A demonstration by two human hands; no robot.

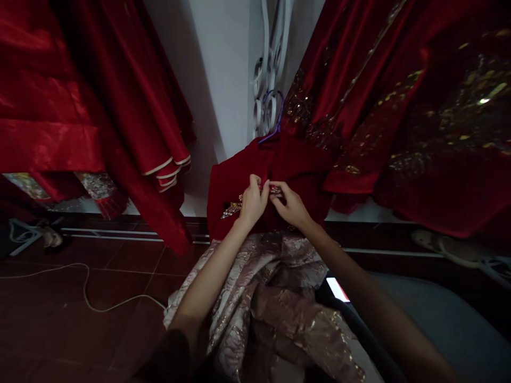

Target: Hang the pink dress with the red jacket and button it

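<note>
Along both sides, red gowns are hung full length, so that only a narrow strip of white wall is left bare between them. Below, open room is given by the tiled floor on the left, crossed only by a white cable. Pink brocade cloth is heaped across the lap, probably to keep it off the floor. Beyond it, a red jacket is hung from a blue hanger, its front turned to the person, seemingly so that both hands are kept free. Its front edge is pinched by the left hand, fingers drawn narrow. A small gold clasp at the opening is gripped by the closed fingertips of the right hand.
</note>
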